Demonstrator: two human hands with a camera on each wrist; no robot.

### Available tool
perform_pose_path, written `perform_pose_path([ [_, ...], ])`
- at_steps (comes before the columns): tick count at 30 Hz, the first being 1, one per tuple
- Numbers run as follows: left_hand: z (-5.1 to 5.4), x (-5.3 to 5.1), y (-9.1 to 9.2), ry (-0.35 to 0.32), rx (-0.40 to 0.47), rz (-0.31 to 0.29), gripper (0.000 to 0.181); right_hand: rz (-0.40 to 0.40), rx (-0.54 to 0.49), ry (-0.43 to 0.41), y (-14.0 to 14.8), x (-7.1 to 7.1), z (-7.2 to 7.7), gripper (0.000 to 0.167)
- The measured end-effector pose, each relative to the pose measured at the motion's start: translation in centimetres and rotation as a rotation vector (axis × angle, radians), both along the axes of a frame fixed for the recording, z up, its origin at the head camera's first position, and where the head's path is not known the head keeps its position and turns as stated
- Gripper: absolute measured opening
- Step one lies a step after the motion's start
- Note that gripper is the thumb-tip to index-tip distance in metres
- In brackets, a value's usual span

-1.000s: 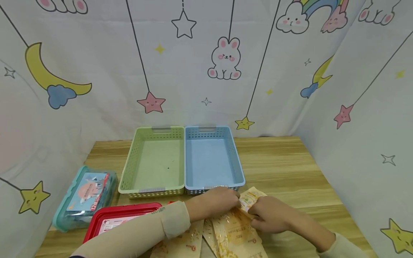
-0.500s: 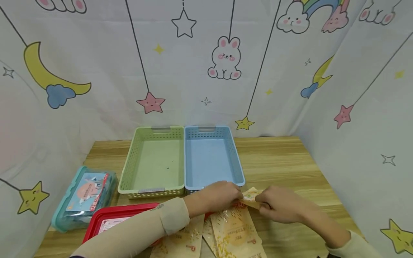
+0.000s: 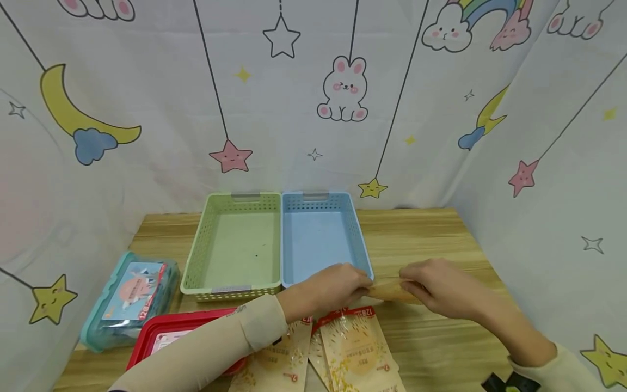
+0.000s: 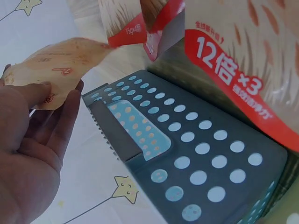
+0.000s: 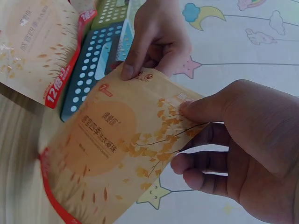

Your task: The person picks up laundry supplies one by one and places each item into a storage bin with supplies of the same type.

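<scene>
Between both hands hangs a beige pouch (image 5: pixel 107 135) with printed golden leaves and a red band along its lower edge; in the head view it appears as a narrow, foreshortened strip. My left hand (image 3: pixel 338 288) pinches one upper corner, thumb on the printed face in the right wrist view. The other upper corner is pinched by my right hand (image 3: pixel 443 286), between thumb and forefinger, its other fingers loosely bent. Below the left hand, similar beige pouches (image 3: pixel 360 348) with red ends marked 12 lie on the table, partly overlapping.
A blue basket (image 3: pixel 321 239) and a green basket (image 3: pixel 245 250) stand side by side behind the hands. To the left are a teal-lidded box (image 3: pixel 132 291) and a red-rimmed box (image 3: pixel 196 316), partly hidden by the left sleeve. A patterned white cloth (image 3: pixel 274 120) surrounds the wooden table (image 3: pixel 416 239).
Both hands have moved away from the body with the pouch, and the right hand has also gone right. The pouch's printed face has turned from the head view, uncovering red pouch ends beneath.
</scene>
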State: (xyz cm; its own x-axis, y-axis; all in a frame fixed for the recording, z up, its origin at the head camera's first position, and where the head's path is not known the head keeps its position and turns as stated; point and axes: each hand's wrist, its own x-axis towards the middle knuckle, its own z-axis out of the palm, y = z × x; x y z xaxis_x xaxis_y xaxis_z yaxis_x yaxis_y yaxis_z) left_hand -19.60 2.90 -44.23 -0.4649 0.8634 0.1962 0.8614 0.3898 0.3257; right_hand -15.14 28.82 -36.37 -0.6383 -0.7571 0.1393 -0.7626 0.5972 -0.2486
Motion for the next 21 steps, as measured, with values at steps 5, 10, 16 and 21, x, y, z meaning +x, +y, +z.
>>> perform_pose_path([
  [5,0.4,-0.2,-0.2,-0.083,0.085,-0.038,0.023,-0.031,-0.013,0.063,0.1,-0.1,0.6,0.039],
  [10,0.7,-0.2,-0.5,-0.179,0.126,-0.030,0.029,-0.048,-0.014,0.067,0.1,-0.1,0.7,0.036],
  [16,1.0,-0.1,-0.7,-0.195,0.146,-0.004,0.033,-0.039,-0.053,0.086,0.0,-0.4,1.1,0.039],
  [21,1.2,0.0,-1.0,-0.171,0.145,0.003,0.030,-0.036,-0.070,0.094,0.0,-0.6,1.3,0.039],
])
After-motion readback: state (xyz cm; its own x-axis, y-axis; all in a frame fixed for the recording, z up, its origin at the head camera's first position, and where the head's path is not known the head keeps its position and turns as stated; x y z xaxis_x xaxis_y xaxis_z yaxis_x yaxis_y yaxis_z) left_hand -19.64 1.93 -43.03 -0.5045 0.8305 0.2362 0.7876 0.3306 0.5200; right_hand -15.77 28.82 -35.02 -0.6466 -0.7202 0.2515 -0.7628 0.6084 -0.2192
